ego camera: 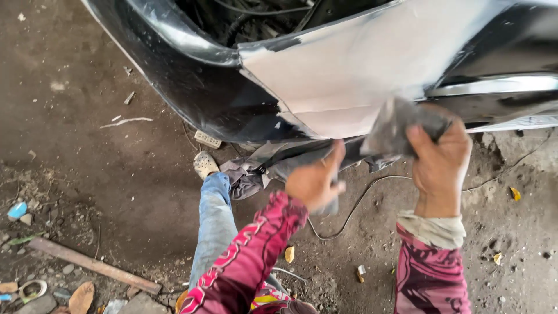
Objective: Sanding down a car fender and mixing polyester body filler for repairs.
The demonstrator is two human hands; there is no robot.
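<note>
A person's right hand (439, 160) is gripping a crumpled grey sheet of sandpaper (401, 129) against the pale filler patch (360, 70) on a black car panel (197, 87), while the left hand (314, 180) is clutching grey cloth (273, 168) above the dirt ground (87, 145).

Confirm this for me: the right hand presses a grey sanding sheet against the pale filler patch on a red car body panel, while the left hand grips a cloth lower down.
Wrong on one point: the car body panel is black, not red. The head view shows the right hand pressing the grey sanding sheet at the edge of the pale filler patch, and the left hand gripping a grey cloth lower down.
</note>
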